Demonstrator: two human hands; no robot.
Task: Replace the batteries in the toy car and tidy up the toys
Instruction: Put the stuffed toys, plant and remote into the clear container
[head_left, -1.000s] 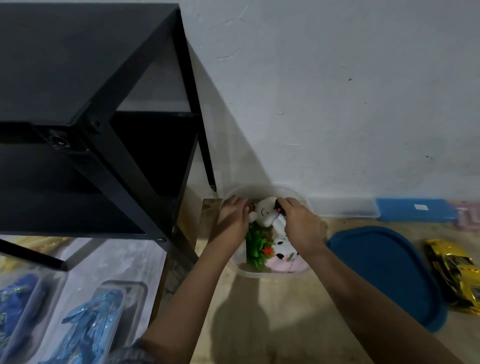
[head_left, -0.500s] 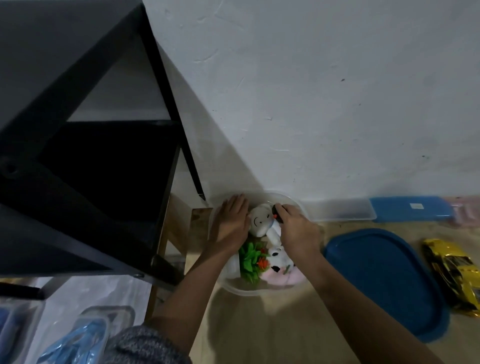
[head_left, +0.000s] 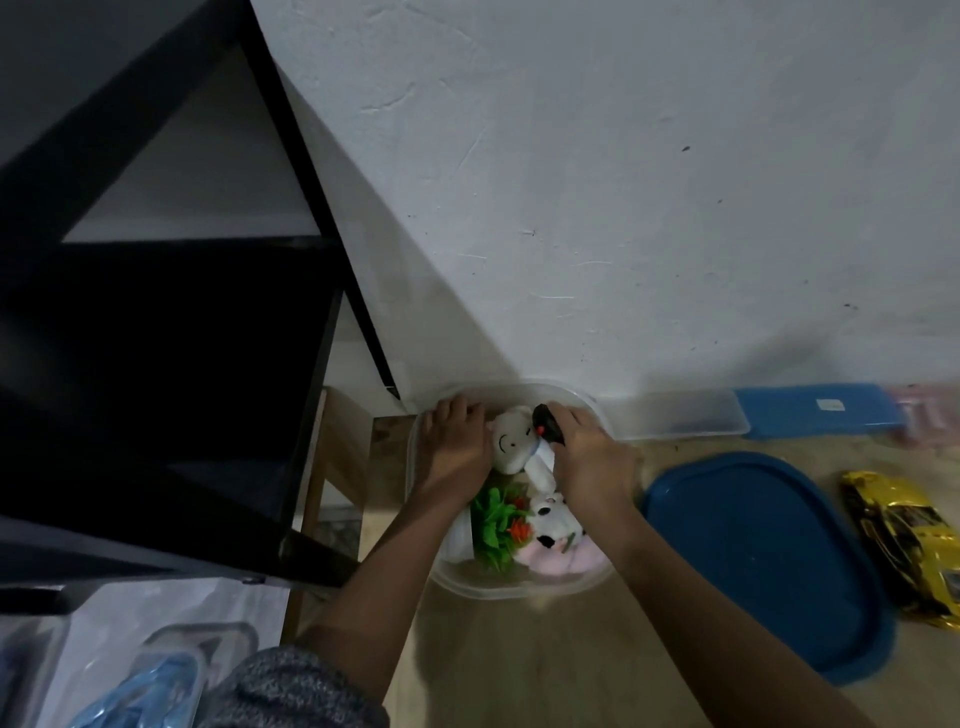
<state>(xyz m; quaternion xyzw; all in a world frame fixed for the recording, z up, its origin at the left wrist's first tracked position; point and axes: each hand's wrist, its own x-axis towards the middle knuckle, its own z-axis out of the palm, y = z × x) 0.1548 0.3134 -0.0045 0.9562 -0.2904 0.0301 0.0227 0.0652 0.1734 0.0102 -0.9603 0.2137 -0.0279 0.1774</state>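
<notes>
Change: almost nothing in the tub over the last 1 s. Both hands stay at its 12 o'clock end; only the view swings and closes in.
Right hand (head_left: 587, 460): curled round a black item (head_left: 546, 425) with a red spot, holding it against the white plush (head_left: 511, 441).
Left hand (head_left: 457, 449): palm down at the tub's 10 o'clock side, just beside the white plush. Can't tell if the fingers grip anything.
Tub (head_left: 519, 592): clear, on the floor against the wall. Also holds a green plant toy (head_left: 496, 519), a panda plush (head_left: 550, 514) and a pink plush (head_left: 563, 561) towards 6 o'clock.
Toy car (head_left: 909, 545): yellow, still on the floor at 3 o'clock of the tub, well apart, untouched.
Lid (head_left: 763, 561): blue, off, flat between tub and toy car.
Meaning: packing step still running; probably the black item is being tucked in. Toy car and lid not yet dealt with.
</notes>
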